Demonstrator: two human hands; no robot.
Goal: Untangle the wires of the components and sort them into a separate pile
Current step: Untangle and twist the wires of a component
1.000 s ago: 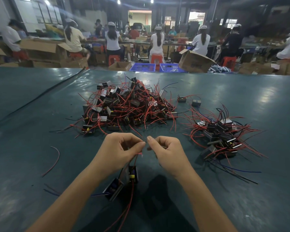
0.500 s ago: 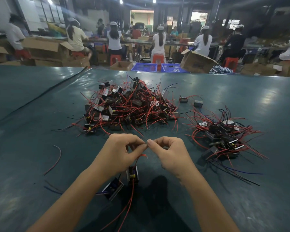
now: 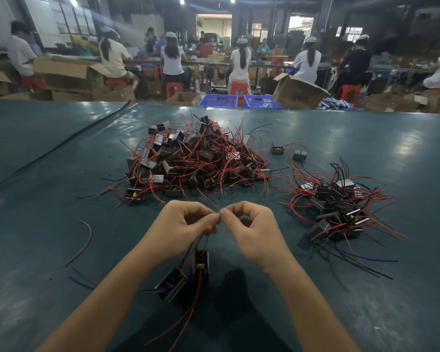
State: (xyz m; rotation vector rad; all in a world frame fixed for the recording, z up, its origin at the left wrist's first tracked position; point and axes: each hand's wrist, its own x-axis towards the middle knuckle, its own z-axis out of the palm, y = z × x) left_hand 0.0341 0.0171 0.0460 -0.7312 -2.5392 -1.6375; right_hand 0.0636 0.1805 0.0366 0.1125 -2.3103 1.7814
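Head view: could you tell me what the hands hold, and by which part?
The left hand pinches two components by their wires, near the upper ends; right hand seems to pinch the tips.

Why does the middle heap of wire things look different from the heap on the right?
The middle heap is bigger and taller than the right heap. The middle heap's wires are knotted together; the right heap's fan outward. Both hold dark blocks with red wires.
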